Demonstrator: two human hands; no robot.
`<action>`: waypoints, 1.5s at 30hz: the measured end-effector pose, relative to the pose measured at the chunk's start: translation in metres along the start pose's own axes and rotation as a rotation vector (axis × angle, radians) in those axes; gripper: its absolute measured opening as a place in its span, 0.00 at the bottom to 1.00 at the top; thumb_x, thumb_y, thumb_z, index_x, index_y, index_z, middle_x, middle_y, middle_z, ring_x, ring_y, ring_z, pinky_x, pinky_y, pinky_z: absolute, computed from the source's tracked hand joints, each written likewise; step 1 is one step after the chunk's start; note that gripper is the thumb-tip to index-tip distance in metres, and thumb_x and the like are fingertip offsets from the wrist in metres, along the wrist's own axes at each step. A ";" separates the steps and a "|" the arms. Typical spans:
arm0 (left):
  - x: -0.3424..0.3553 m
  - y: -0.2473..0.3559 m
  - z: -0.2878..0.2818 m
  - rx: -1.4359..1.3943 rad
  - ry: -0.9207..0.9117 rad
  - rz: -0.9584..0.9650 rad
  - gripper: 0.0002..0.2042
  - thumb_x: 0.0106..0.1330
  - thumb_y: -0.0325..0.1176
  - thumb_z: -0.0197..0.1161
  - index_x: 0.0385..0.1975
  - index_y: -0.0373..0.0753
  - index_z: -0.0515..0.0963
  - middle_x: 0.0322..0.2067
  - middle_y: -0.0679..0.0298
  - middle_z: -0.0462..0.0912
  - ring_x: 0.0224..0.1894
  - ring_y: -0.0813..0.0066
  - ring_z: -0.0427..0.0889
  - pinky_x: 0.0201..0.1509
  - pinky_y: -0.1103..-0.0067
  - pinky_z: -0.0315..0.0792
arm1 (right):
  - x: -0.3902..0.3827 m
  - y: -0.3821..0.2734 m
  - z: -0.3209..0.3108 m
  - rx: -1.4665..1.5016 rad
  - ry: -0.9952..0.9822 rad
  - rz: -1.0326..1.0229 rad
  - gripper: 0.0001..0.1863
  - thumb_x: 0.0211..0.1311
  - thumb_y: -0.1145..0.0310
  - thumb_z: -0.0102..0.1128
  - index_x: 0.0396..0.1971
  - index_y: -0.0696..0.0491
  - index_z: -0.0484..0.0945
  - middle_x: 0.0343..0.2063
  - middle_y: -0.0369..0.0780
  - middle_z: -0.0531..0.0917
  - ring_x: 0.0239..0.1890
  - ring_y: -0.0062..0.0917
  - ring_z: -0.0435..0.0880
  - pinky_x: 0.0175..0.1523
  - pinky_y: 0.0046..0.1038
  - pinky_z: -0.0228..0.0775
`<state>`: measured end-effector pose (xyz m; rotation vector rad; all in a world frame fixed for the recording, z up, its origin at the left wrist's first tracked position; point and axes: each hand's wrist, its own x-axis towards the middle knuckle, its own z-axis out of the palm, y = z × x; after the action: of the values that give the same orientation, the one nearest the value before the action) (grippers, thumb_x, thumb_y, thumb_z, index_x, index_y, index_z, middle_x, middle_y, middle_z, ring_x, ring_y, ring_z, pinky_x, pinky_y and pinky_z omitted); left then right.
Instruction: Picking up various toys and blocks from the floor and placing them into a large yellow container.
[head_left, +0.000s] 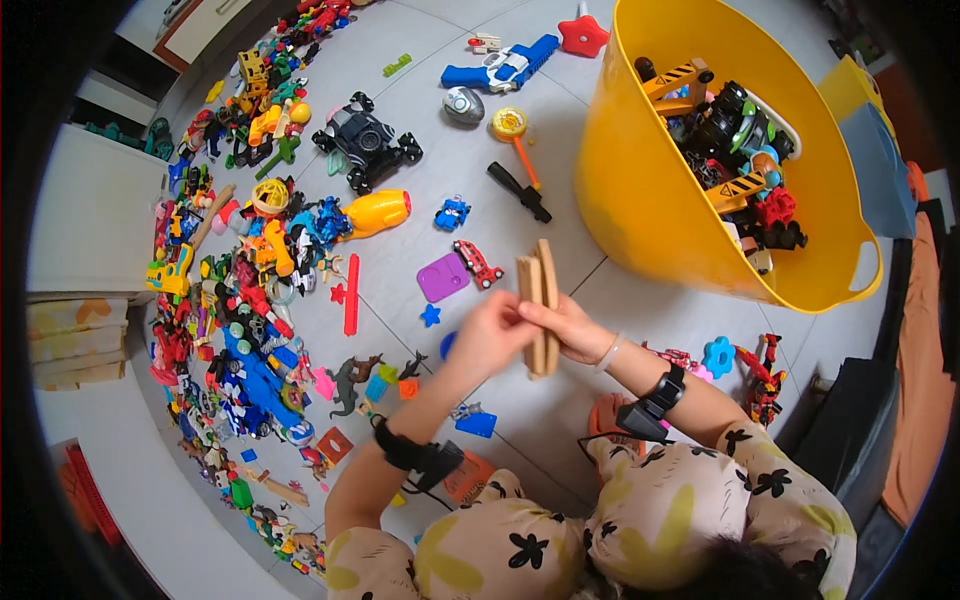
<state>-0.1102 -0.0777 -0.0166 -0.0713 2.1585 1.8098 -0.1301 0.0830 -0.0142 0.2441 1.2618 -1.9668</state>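
Observation:
A small bundle of light-brown wooden strips is held upright in front of me, above the tiled floor. My right hand wraps round the strips from the right, thumb across their front. From the left, my left hand meets them with its fingers curled and pinched at their near side. Just beyond the hands lie a red toy car, a purple plate-like piece and a blue star.
A large yellow tub with toys inside stands at the right. Many small toys spread along the left side, including a blue toy. Farther off lie a black toy car, a blue-and-white toy gun and an orange bottle-shaped toy.

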 end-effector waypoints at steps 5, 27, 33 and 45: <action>0.025 0.003 0.023 0.013 -0.412 -0.160 0.21 0.58 0.37 0.67 0.46 0.30 0.72 0.35 0.56 0.80 0.36 0.69 0.81 0.41 0.76 0.75 | -0.002 0.003 -0.081 -0.645 0.144 0.000 0.31 0.48 0.63 0.67 0.49 0.61 0.65 0.38 0.44 0.79 0.38 0.30 0.81 0.43 0.30 0.74; 0.145 -0.050 -0.132 -0.543 0.064 -0.305 0.07 0.54 0.30 0.58 0.31 0.36 0.74 0.31 0.59 0.78 0.33 0.76 0.78 0.31 0.79 0.73 | 0.161 -0.045 -0.057 -1.602 0.593 -0.701 0.41 0.49 0.69 0.62 0.63 0.62 0.53 0.59 0.57 0.61 0.62 0.51 0.59 0.65 0.45 0.54; 0.100 -0.032 -0.103 1.053 -0.044 0.046 0.28 0.47 0.45 0.72 0.44 0.37 0.69 0.40 0.55 0.73 0.39 0.65 0.80 0.34 0.71 0.76 | 0.236 -0.085 -0.079 -1.412 0.762 -0.319 0.33 0.48 0.70 0.60 0.56 0.62 0.61 0.51 0.55 0.71 0.54 0.48 0.71 0.56 0.43 0.65; 0.070 -0.045 -0.119 1.077 -0.026 -0.160 0.30 0.42 0.49 0.71 0.40 0.35 0.70 0.38 0.52 0.76 0.42 0.58 0.80 0.40 0.68 0.76 | 0.152 0.006 0.003 -1.336 0.331 -0.474 0.24 0.45 0.57 0.68 0.33 0.62 0.73 0.26 0.53 0.80 0.30 0.47 0.80 0.39 0.40 0.73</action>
<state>-0.1905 -0.1894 -0.0611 0.0330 2.6926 0.3975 -0.2294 0.0031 -0.0979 -0.4562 2.7146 -1.0115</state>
